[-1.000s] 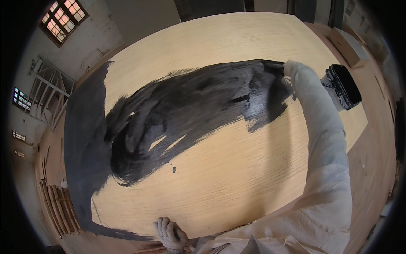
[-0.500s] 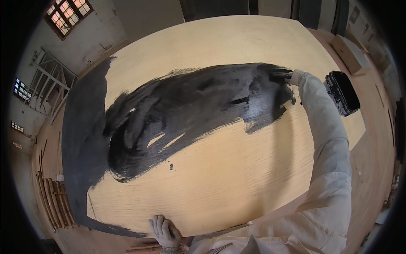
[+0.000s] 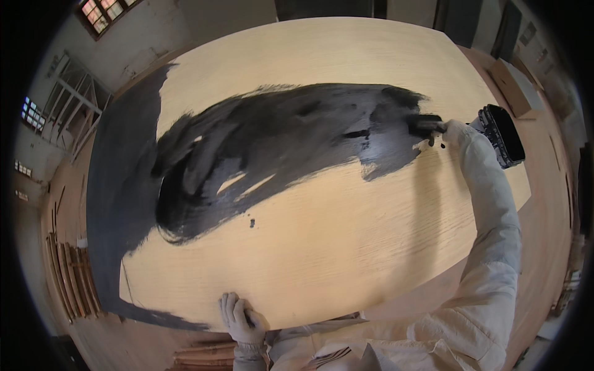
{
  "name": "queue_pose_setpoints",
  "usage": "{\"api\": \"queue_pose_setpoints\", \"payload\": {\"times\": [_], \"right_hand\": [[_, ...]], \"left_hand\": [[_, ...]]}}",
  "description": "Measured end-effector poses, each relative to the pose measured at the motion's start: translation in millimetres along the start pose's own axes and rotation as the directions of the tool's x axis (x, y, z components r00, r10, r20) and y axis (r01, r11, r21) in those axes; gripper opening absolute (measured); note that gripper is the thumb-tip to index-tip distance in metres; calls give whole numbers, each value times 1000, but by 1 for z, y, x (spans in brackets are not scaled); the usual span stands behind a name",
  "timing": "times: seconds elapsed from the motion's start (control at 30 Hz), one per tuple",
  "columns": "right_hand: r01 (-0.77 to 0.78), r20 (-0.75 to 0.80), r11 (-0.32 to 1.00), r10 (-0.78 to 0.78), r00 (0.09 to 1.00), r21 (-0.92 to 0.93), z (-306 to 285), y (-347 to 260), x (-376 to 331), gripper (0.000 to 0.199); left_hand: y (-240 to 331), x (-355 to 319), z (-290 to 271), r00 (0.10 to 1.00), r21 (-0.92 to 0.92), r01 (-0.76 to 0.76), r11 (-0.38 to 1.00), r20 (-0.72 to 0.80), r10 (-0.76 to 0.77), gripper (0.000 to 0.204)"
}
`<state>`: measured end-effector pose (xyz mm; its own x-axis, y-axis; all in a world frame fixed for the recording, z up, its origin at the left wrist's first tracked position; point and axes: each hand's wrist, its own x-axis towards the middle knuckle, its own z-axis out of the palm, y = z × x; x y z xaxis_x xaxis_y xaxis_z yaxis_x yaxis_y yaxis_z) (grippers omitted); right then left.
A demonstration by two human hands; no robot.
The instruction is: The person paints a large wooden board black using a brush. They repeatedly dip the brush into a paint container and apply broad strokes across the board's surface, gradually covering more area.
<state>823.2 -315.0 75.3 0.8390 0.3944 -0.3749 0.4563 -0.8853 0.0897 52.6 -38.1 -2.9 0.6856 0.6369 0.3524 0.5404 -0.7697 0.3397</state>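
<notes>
A large pale wood-grained board (image 3: 297, 266) spreads before me, with a broad streaky patch of black paint (image 3: 278, 136) across its middle. My right hand (image 3: 459, 132), gloved and at the end of an outstretched arm, grips a paintbrush (image 3: 427, 125). Its dark bristles point left and touch the right end of the black patch. Just beyond that hand, a black rectangular paint container (image 3: 504, 136) sits on the board's right side. Down at the near edge, my left hand (image 3: 241, 318) in a pale glove lies on the board, fingers stretched out and holding nothing.
Dark coating covers the board's left side (image 3: 124, 167). Wooden poles (image 3: 69, 278) lean at the lower left, near a pale metal frame (image 3: 77, 102). A cardboard box (image 3: 513, 88) stands past the far right corner, and dark panels (image 3: 328, 9) line the back.
My right hand has drawn a little to the right and nearer, bringing the brush into plain sight. The left hand stays on the near edge; the whole view has shifted slightly.
</notes>
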Motion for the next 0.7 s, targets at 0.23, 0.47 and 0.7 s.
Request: {"api": "queue_pose_setpoints", "payload": {"times": [0.23,0.47,0.7], "right_hand": [[221,54,975,-219,974,-32,-32,-224,-117,60],[102,51,995,-100,994,-24,-13,-212,-135,64],[157,153,984,-168,974,80,-25,-349,-175,68]], "left_hand": [[-5,-7,-6,1000,0,-4,1000,-4,4,32],[-13,-1,-8,1000,-113,-26,993,-8,25,34],[-24,4,-17,995,-225,-84,971,29,93,35]]}}
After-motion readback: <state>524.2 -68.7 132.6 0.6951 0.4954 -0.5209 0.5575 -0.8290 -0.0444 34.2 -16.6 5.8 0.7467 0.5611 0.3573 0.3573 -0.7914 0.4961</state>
